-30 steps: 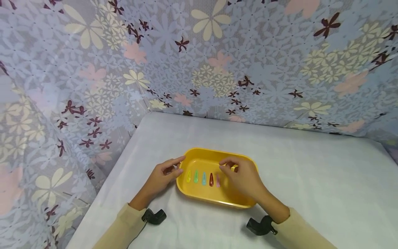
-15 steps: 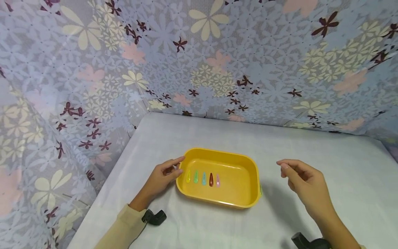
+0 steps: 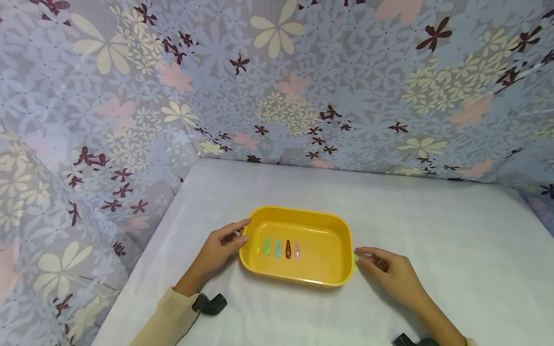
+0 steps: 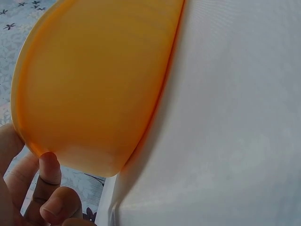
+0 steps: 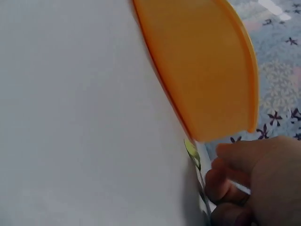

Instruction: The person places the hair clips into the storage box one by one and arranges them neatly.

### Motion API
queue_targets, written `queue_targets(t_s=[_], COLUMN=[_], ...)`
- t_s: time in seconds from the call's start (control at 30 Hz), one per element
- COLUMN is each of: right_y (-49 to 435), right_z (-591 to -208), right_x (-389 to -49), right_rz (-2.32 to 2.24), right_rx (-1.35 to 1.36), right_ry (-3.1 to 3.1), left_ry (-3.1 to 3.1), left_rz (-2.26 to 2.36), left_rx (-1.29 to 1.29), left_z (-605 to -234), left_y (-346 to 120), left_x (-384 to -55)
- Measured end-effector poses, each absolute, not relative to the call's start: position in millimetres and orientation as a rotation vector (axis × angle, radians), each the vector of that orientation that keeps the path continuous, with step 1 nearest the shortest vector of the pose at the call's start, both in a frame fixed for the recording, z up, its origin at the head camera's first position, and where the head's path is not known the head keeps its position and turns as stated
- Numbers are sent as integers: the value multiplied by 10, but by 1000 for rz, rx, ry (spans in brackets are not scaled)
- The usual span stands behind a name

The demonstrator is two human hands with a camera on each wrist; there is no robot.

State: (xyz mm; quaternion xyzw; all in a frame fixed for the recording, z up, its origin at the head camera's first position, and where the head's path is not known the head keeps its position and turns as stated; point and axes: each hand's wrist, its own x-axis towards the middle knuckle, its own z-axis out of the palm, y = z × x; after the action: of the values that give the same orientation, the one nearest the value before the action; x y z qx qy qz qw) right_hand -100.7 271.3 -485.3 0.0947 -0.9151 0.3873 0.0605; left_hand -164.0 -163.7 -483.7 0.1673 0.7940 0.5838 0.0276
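My left hand (image 3: 220,251) holds the left end of a yellow plastic tray (image 3: 298,278), its fingertips and thumb at the rim. In the tray lie snap hair clips in a row: a yellow clip (image 3: 257,246), a green clip (image 3: 267,246), a blue clip (image 3: 278,249), a dark red clip (image 3: 288,250) and a pink clip (image 3: 297,250). My right hand (image 3: 393,275) is just outside the tray's right end, thumb and forefinger apart. Close to its fingertips, a yellow-green hair clip (image 5: 192,149) lies by the tray wall, with darker bits beyond it partly hidden by the fingers.
A white cloth (image 3: 433,221) covers the table under the tray. Floral fabric (image 3: 277,96) stands behind and along the left side. A black wrist camera (image 3: 209,303) is strapped to my left sleeve, and another (image 3: 411,340) sits at my right wrist.
My right hand has moved out of the tray, swung right, then come back and down to the clip beside the tray's right end. The left hand stays at the rim; the view has shifted slightly.
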Motion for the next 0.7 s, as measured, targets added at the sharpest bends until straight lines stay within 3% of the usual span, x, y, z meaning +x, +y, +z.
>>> queue_targets(t_s=[0.2,0.7], right_y=[2622,2512], right_z=[-4861,-4782], right_x=[-1034,-976], right_rz=[1014,820], right_rx=[403,305], right_ry=[-2742,-2841], left_ry=[2459,2448], left_rz=[1802,1818], left_rx=[503,529], left_z=[-4836,-4856], left_y=[-1652,-1636], left_x=[-1636,-1651])
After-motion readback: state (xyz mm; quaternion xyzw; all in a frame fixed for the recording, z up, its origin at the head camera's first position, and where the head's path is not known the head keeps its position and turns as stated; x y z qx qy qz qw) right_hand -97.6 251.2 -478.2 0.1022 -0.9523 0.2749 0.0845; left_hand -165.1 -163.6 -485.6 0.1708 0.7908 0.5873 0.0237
